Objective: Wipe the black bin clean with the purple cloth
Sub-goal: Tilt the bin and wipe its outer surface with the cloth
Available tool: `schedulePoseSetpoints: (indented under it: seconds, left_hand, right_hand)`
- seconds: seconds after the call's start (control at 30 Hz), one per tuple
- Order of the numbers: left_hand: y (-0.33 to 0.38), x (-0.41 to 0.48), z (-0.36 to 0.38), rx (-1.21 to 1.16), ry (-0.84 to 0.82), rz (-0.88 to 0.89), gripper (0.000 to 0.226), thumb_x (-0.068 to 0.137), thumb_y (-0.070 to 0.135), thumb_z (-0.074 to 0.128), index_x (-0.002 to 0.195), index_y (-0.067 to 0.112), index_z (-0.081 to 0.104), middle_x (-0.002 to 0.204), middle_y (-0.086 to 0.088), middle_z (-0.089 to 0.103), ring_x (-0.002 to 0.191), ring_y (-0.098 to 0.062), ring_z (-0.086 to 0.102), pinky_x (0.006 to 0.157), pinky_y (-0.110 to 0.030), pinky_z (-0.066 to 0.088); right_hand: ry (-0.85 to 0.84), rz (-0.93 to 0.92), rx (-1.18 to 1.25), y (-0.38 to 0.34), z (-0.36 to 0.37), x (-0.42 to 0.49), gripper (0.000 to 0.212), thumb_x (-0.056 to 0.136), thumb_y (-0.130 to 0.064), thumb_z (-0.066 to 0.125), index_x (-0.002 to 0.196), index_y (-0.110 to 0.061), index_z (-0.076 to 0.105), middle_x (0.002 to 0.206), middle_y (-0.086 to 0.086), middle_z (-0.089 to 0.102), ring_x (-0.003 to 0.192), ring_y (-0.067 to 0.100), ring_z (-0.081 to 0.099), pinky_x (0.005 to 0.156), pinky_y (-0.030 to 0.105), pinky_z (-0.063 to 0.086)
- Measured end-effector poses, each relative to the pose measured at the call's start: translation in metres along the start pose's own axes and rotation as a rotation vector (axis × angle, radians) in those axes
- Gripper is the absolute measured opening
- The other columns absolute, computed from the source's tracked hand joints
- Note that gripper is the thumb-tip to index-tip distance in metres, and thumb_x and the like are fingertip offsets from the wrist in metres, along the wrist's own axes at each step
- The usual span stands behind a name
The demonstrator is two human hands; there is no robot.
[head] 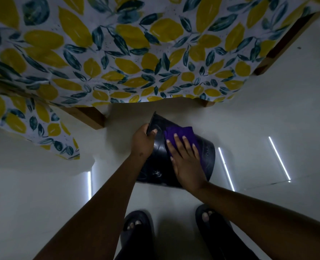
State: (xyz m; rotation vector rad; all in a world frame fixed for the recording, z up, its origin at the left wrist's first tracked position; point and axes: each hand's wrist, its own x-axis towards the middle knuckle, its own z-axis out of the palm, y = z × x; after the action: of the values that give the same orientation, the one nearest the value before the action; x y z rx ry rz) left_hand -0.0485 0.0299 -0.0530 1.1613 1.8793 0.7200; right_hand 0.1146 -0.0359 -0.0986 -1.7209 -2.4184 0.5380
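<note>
The black bin (159, 166) lies tilted on its side on the white floor, its open rim pointing up and to the left. My left hand (143, 140) grips that rim, thumb curled over the edge. A purple cloth (179, 135) is spread on the bin's outer wall. My right hand (186, 161) presses flat on the cloth with fingers stretched out, covering its lower part. Dusty marks show on the bin's wall near its base.
A table draped in a lemon-print cloth (118, 53) stands just behind the bin, with wooden legs (88, 115) to the left and right. My two feet in dark sandals (136, 229) stand right below the bin. Light strips reflect on the glossy floor (279, 158).
</note>
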Motion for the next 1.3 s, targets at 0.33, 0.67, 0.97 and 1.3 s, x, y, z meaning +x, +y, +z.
schedulePoseSetpoints:
  seconds: [0.33,0.67,0.97,1.3]
  left_hand:
    - [-0.011,-0.017,-0.028,0.033,-0.306,0.009,0.031,0.090,0.030,0.061,0.117,0.018,0.050,0.109,-0.004,0.064,0.099,-0.019,0.061,0.086,-0.035,0.050]
    - [-0.003,-0.014,-0.011,-0.006,-0.183,0.095,0.018,0.093,0.019,0.054,0.109,0.013,0.060,0.103,-0.004,0.068,0.095,-0.020,0.063,0.086,-0.034,0.049]
    - [-0.015,-0.014,-0.011,0.015,-0.107,0.076,0.023,0.093,0.026,0.053,0.110,0.011,0.060,0.104,-0.008,0.068,0.096,-0.023,0.064,0.089,-0.041,0.053]
    - [-0.012,-0.002,-0.005,0.043,-0.127,0.112,0.021,0.094,0.026,0.053,0.111,0.015,0.060,0.101,-0.004,0.069,0.090,-0.018,0.063,0.076,-0.029,0.046]
  right_hand:
    - [0.029,0.294,0.234,0.025,-0.011,0.054,0.057,0.100,-0.034,0.037,0.151,-0.012,0.025,0.157,0.008,0.029,0.145,0.023,0.024,0.118,0.042,0.020]
    - [0.075,0.085,0.171,-0.013,-0.006,0.010,0.058,0.098,-0.029,0.033,0.152,-0.017,0.018,0.161,0.000,0.016,0.148,0.021,0.011,0.115,0.040,0.018]
    - [-0.054,0.318,0.243,0.028,-0.011,0.049,0.063,0.096,-0.043,0.040,0.151,-0.017,0.024,0.157,0.010,0.026,0.144,0.029,0.024,0.116,0.046,0.025]
    - [0.016,-0.047,-0.086,-0.007,-0.005,0.008,0.066,0.092,-0.035,0.040,0.152,-0.016,0.018,0.160,0.007,0.020,0.145,0.028,0.023,0.104,0.048,0.035]
